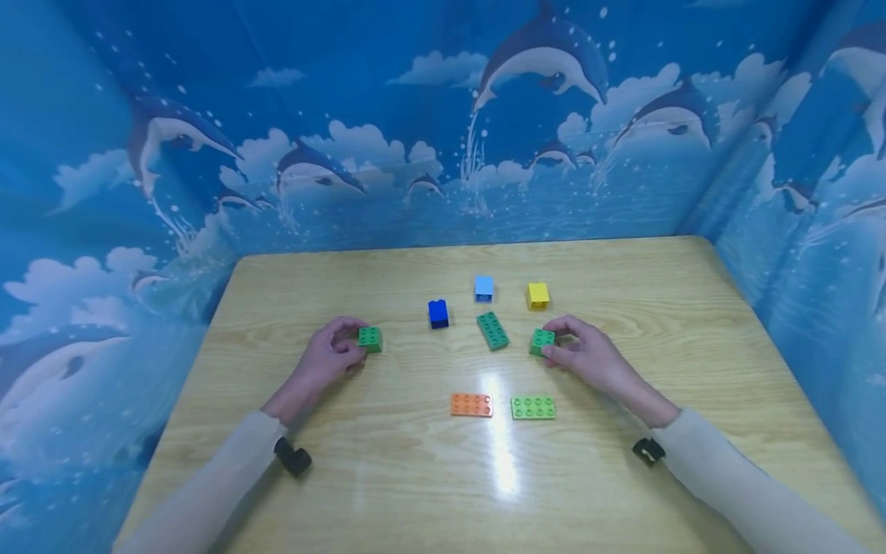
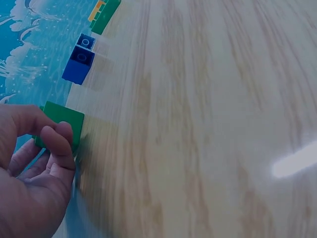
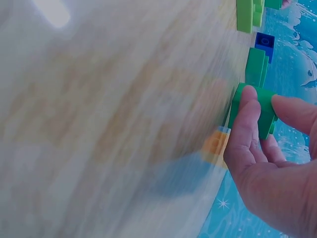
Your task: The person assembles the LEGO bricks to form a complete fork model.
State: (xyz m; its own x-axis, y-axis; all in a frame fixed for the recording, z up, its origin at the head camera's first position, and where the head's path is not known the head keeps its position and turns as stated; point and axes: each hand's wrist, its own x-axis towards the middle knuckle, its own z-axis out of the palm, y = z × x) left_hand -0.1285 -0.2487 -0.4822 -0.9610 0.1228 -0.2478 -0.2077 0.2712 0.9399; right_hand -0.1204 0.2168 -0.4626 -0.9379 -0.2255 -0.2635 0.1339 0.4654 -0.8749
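Note:
On the left of the table, my left hand pinches a small square green brick between thumb and fingers, studs facing up in the head view. The left wrist view shows a smooth side of this green brick behind the fingertips. A matching green brick is pinched by my right hand, right of the middle. Thumb and fingers press its opposite sides in the right wrist view, where part of the brick shows between them. Just left of that brick lies a longer dark green brick, slanted, studs up.
A dark blue brick, a light blue brick and a yellow brick lie farther back. Nearer me are a flat orange brick and a light green brick. A dolphin-print curtain stands behind the wooden table.

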